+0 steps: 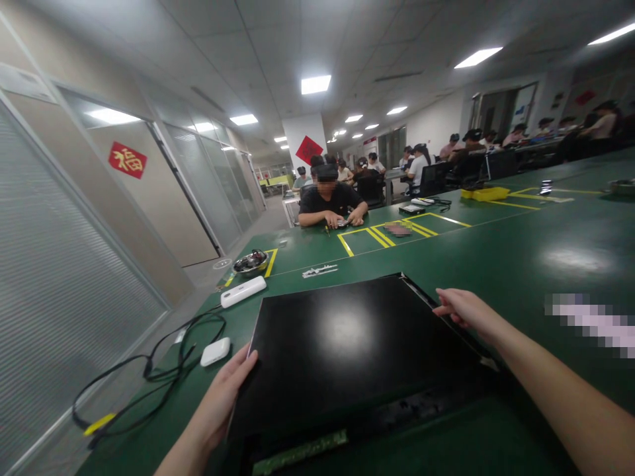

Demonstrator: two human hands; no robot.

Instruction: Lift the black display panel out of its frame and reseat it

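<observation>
The black panel [342, 357] lay glossy side up, on or just above the green worktop [496, 264], its long axis running left to right, circuit strip [300, 453] nearest the person. The left hand [223, 390] gripped its left edge; the right hand [469, 312] pinched narrowly beside the right edge, its hold unclear to me. Glass partitions [211, 172] stood leftward.

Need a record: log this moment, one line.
left hand: holds panel, left edge; right hand: at its right edge; white case: left of panel

There is one black panel [357, 350]. I count also two white devices [243, 291] at left and one yellow tray [485, 194].
</observation>
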